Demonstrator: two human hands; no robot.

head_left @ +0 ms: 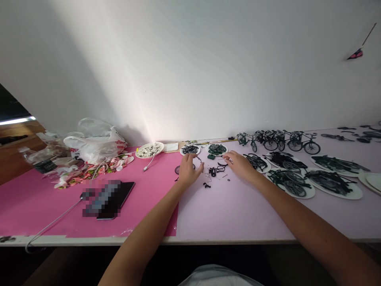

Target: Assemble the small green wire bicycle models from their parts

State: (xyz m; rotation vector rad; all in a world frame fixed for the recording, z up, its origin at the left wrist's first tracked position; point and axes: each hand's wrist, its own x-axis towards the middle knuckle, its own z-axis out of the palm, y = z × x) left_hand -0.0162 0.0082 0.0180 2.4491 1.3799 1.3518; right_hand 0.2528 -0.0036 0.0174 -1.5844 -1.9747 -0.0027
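Observation:
My left hand (189, 170) rests on the table with its fingers curled, pinching a small thin metal part (199, 159) at the fingertips. My right hand (238, 164) lies a little to the right, fingers closed around something too small to name. Between the hands lie small black model bicycle parts (214, 171), including a ring and tiny pieces. Just beyond the hands stand two white plates, one with black parts (189, 149) and one with dark green parts (217, 149).
Assembled model bicycles (278, 140) line the wall at the right. White plates of bicycle parts (335, 182) fill the right side. On the pink mat (35, 202) at the left lie a phone (110, 198) with cable, plastic bags (92, 145) and a dish of pale pieces (149, 149).

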